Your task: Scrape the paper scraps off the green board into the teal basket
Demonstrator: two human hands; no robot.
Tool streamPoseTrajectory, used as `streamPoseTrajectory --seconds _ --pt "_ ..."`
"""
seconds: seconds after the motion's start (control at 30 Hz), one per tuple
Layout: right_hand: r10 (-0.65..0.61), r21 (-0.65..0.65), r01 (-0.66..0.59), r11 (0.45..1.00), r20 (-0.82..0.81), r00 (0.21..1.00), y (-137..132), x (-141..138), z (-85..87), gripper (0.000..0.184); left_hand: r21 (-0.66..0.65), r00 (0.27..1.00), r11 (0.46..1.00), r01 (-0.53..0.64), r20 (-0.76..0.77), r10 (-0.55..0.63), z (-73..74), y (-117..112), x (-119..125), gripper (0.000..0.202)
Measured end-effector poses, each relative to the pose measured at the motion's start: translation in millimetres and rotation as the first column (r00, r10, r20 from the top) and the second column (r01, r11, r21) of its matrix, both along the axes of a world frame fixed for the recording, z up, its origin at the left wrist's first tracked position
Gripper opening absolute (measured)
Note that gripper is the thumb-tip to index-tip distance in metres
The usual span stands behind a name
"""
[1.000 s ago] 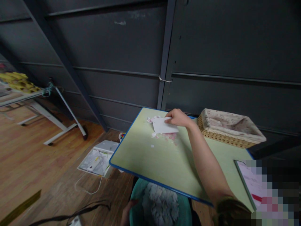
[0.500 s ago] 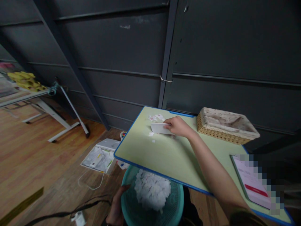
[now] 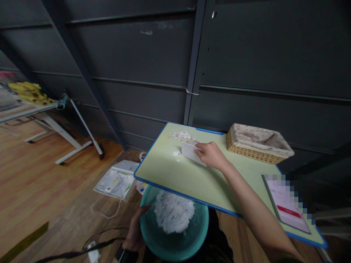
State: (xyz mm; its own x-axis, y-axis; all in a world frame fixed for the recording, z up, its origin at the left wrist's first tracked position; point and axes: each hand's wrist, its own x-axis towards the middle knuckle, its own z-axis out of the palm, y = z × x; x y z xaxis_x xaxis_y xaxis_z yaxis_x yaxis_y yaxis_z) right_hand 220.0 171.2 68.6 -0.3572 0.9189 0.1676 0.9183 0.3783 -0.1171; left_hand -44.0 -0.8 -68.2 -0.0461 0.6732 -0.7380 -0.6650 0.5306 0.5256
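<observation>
My right hand (image 3: 211, 155) is closed on a white card (image 3: 192, 153), held on edge against the pale green table (image 3: 189, 175). Small white and pink paper scraps (image 3: 182, 136) lie beyond the card near the table's far left corner, and a few bits (image 3: 176, 153) sit just left of it. My left hand (image 3: 136, 232) grips the rim of a teal basket (image 3: 175, 233) below the table's near edge. The basket holds a heap of white shredded paper (image 3: 173, 215).
A lined wicker basket (image 3: 256, 143) stands at the table's far right. A printed sheet (image 3: 287, 204) lies at the right end. On the wooden floor are a white box with cables (image 3: 116, 180) and a white-legged stand (image 3: 68, 131). A dark metal wall is behind.
My right hand has drawn the card toward me across the table, away from the far scraps. The teal basket in my left hand has come further into view below the table edge.
</observation>
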Motion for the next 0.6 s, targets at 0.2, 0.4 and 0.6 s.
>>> streamPoseTrajectory --seconds 0.2,0.4,0.6 --pt "-0.021 0.015 0.023 1.0 -0.116 0.993 3.6 -7.1 -2.2 0.031 0.032 1.0 0.999 -0.008 -0.006 0.008 -1.0 -0.7 -1.7 0.013" --pt "0.001 0.004 0.0 1.0 -0.175 0.985 8.8 -1.6 -13.4 0.029 0.018 1.0 1.0 -0.024 0.012 0.023 -4.0 -1.1 -2.9 0.014" --pt "-0.033 -0.008 0.032 0.999 -0.236 0.971 12.3 16.2 -9.0 0.028 0.009 0.998 0.998 -0.058 0.001 0.058 -4.0 2.1 -2.0 0.021"
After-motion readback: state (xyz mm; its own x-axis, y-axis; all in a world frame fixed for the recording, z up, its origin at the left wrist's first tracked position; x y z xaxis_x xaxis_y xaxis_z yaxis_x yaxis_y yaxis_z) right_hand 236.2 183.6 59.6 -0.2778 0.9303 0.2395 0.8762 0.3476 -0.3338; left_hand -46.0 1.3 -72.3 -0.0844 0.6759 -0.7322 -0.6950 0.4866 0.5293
